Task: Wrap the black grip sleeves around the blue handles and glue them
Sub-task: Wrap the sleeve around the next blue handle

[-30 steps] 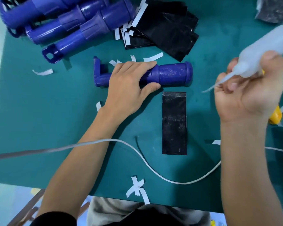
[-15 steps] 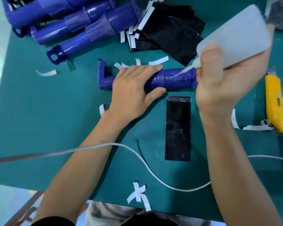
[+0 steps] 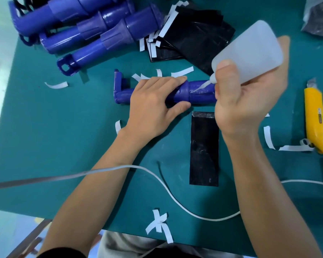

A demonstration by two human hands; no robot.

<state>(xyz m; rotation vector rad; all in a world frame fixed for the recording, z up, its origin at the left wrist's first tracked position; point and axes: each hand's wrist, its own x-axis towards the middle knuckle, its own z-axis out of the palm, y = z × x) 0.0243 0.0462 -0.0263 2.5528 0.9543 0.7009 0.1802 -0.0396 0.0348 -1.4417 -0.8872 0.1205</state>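
A dark green tabletop [image 3: 45,127] carries a pile of blue handles [image 3: 93,32] at far left and scattered white paper strips [image 3: 57,85]. The left hand [image 3: 153,105] pins one blue handle [image 3: 199,92] flat, fingers wrapped over it. Just below lies a black grip sleeve [image 3: 204,148]. The right hand [image 3: 246,101] grips a tilted glue bottle [image 3: 250,51], its nozzle touching the handle. A yellow knife [image 3: 317,118] lies at right.

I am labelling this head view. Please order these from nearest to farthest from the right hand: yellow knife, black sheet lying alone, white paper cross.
From the right hand:
1. Black sheet, just below the hand.
2. Yellow knife, at the right.
3. White paper cross, by the near table edge.
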